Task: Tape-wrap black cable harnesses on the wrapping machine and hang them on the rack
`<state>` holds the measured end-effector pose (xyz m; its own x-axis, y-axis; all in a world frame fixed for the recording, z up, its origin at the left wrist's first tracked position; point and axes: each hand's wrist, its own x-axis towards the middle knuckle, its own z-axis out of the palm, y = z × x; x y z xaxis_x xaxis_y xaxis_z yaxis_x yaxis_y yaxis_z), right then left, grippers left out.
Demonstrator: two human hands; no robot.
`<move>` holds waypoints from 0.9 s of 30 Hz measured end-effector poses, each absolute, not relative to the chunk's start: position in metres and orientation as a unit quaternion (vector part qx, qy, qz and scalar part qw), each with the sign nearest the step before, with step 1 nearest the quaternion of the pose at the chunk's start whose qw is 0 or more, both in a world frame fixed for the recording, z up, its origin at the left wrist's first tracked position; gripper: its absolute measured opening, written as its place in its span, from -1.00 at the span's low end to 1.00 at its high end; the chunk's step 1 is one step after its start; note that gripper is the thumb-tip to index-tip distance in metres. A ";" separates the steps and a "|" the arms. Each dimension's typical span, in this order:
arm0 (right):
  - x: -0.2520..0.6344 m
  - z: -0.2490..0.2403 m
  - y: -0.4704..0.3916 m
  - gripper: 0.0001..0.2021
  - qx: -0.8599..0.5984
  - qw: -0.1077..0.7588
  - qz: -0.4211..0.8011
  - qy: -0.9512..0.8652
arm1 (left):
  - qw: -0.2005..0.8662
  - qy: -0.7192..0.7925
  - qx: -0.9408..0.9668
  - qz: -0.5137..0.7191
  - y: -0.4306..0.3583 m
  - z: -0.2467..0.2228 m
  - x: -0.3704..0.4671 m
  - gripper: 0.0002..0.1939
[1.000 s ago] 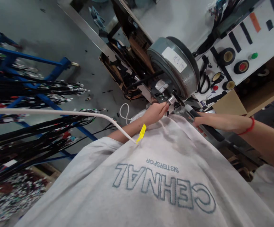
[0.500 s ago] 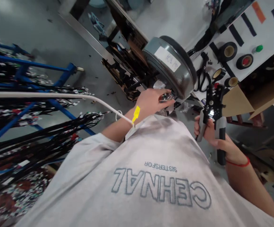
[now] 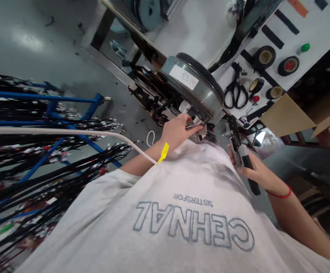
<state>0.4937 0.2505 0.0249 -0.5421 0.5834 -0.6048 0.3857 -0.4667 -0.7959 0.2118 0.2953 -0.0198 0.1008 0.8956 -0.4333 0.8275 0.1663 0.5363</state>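
Observation:
My left hand [image 3: 174, 131] reaches to the foot of a round grey drum-shaped unit [image 3: 207, 99] with a white handwritten label. Its thumb and fingers curl in a pinch at a small metal part [image 3: 198, 121] there; what lies between the fingertips is too hidden to name. In my right hand [image 3: 254, 170] is a pair of wire strippers [image 3: 246, 156] with grey and black handles, its dark jaws pointing up beside the drum unit. A red string circles the right wrist.
Scissors [image 3: 236, 91], tape rolls [image 3: 265, 57] and a green-capped item [image 3: 305, 47] lie on the white table at right, beside an open cardboard box [image 3: 287, 115]. Blue racks [image 3: 76, 99] with black wire bundles stand at left. A white cable [image 3: 119, 135] with a yellow tag crosses my left arm.
The view has shifted. My right hand has brought the wire strippers inward, closer to the drum unit, and turned them more edge-on. My left hand stays at the metal part.

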 end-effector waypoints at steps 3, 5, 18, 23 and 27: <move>0.490 0.023 0.258 -0.76 -0.450 0.068 0.706 -0.543 | 0.398 0.655 0.636 0.086 0.293 -0.032 0.214 -0.67; 0.488 0.023 0.263 -0.75 -0.448 0.059 0.702 -0.551 | 0.475 0.642 0.583 0.150 0.294 -0.044 0.216 -0.61; 0.481 0.020 0.273 -0.44 -0.500 -0.084 0.617 -0.602 | 0.897 0.389 0.016 0.210 0.295 -0.075 0.221 -0.46; 0.478 0.020 0.279 -0.45 -0.500 -0.097 0.591 -0.626 | 0.729 0.581 0.310 0.187 0.300 -0.061 0.212 -0.56; 0.479 0.032 0.277 -0.37 -0.445 -0.009 0.618 -0.648 | 0.515 0.671 0.505 0.172 0.298 -0.051 0.214 -0.69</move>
<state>0.4789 0.2766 0.0317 -0.6036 0.5661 -0.5614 0.5883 -0.1590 -0.7929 0.2143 0.2981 -0.0512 0.0414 0.8544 -0.5180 0.5002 0.4310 0.7510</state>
